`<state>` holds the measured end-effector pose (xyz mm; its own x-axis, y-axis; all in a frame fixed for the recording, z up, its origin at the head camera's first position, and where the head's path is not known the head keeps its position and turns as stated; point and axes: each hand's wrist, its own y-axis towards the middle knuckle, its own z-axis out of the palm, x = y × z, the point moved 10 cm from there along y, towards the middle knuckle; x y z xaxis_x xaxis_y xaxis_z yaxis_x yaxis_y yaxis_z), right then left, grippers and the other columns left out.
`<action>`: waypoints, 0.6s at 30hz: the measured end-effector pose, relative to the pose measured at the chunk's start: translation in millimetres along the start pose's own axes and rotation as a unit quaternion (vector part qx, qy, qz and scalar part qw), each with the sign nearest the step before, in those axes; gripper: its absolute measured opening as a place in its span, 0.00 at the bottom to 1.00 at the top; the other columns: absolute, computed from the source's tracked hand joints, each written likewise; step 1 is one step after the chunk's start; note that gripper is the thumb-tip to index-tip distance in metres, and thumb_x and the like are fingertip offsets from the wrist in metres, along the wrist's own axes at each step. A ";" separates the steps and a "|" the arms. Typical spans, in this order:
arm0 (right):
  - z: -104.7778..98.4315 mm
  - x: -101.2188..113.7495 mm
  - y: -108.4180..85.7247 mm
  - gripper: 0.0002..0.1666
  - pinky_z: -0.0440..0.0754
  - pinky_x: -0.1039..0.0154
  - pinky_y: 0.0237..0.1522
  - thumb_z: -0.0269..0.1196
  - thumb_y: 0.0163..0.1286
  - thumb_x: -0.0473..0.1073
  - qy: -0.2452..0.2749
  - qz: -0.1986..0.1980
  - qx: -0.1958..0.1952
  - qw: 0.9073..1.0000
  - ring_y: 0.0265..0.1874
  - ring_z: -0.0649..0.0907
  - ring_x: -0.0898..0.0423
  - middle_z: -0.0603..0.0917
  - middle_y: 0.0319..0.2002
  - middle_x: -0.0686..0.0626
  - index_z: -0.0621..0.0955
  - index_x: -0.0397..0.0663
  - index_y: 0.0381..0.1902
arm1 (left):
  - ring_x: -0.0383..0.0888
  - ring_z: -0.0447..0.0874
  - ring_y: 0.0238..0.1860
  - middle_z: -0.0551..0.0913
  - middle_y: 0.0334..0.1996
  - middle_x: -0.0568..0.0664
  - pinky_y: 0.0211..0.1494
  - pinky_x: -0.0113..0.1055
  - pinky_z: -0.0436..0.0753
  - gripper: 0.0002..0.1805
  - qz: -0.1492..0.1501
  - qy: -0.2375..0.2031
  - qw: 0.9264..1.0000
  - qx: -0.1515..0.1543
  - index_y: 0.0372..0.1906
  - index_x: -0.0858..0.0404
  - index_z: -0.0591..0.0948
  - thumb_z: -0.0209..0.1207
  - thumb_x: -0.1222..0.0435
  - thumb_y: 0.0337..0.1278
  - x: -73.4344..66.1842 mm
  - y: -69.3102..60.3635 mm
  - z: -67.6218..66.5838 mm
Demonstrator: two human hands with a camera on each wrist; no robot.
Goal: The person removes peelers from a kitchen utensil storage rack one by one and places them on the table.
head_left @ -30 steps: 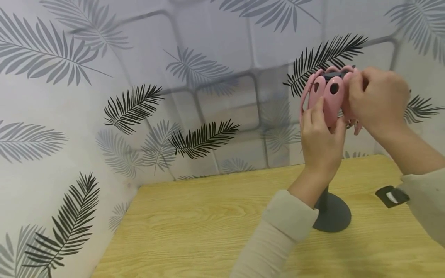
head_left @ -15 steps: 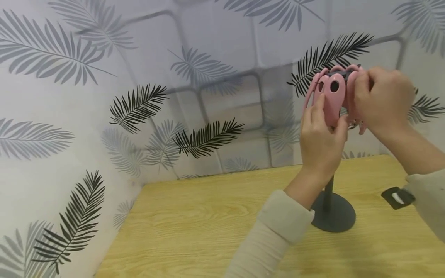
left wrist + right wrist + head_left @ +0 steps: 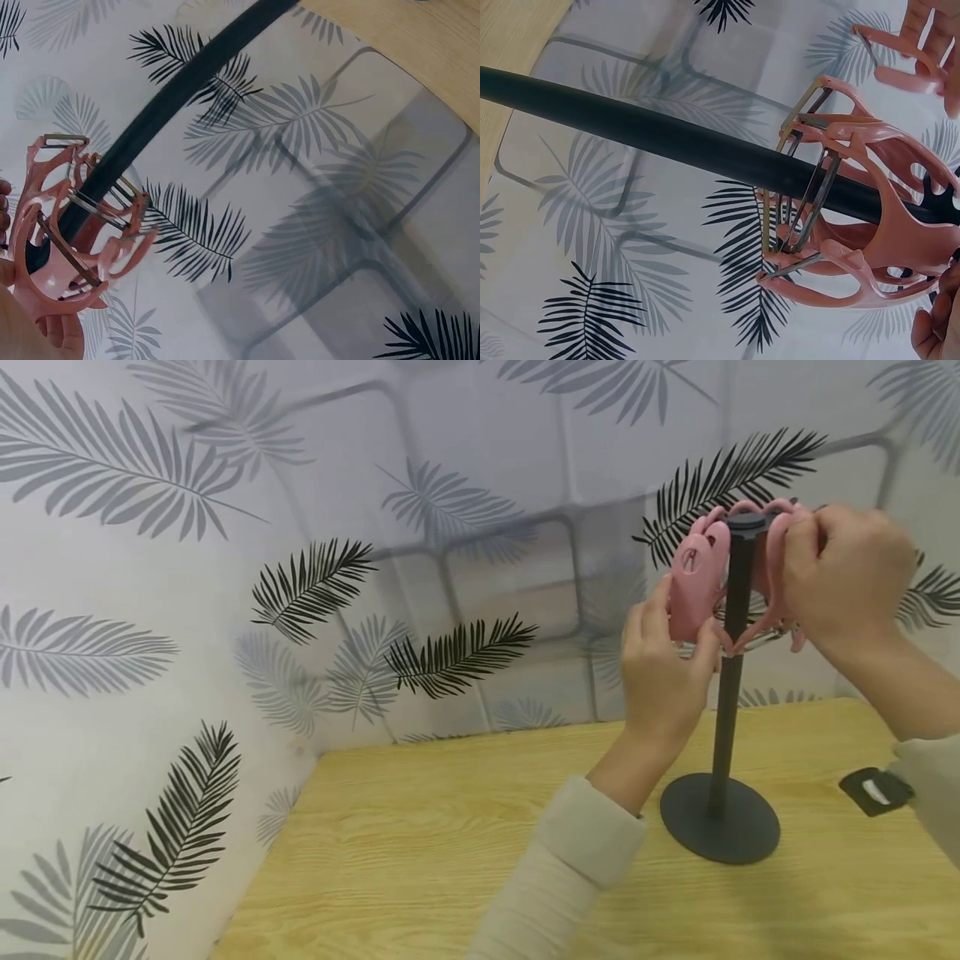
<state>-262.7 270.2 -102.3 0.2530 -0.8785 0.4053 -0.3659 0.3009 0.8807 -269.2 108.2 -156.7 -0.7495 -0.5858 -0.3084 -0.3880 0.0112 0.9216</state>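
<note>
A dark stand (image 3: pixel 726 718) with a round base rises from the table. Several pink Y-shaped peelers (image 3: pixel 900 232) with metal blades hang around its top, blades downward. On the stand's left, my left hand (image 3: pixel 663 672) holds a pink peeler (image 3: pixel 692 597) between thumb and fingers. That peeler (image 3: pixel 896 64) is apart from the hanging cluster in the right wrist view. At the right of the stand's top, my right hand (image 3: pixel 851 577) has curled fingers gripping a hanging peeler (image 3: pixel 778 552); part of it is hidden. In the left wrist view the left hand (image 3: pixel 34 322) shows only partly, below the peelers.
The wood-grain table (image 3: pixel 420 827) meets a pale wall (image 3: pixel 480 468) with leaf patterns behind and at left. The stand's base (image 3: pixel 720 843) sits on the right side of the table. A small black tag (image 3: pixel 876 791) hangs by the right sleeve.
My left hand has moved left with its peeler, away from the pole, which now shows at the front. The right hand keeps its grip, and the scene has shifted slightly rightward in view.
</note>
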 end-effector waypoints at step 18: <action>3.5 -5.0 -0.8 0.30 0.54 0.62 0.24 0.42 0.70 0.46 -0.006 0.023 0.006 1.000 0.27 0.73 0.33 0.76 0.26 0.24 0.72 0.21 0.24 | 0.41 0.76 0.35 0.79 0.37 0.54 0.37 0.18 0.74 0.24 -0.032 0.007 0.999 0.004 0.55 0.69 0.72 0.62 0.67 0.52 43.0 -13.4 -9.3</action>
<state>-266.8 273.0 -105.9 0.2242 -0.8683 0.4425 -0.3885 0.3368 0.8577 -291.3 75.3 -180.1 -0.7157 -0.5966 -0.3631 -0.4395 -0.0193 0.8980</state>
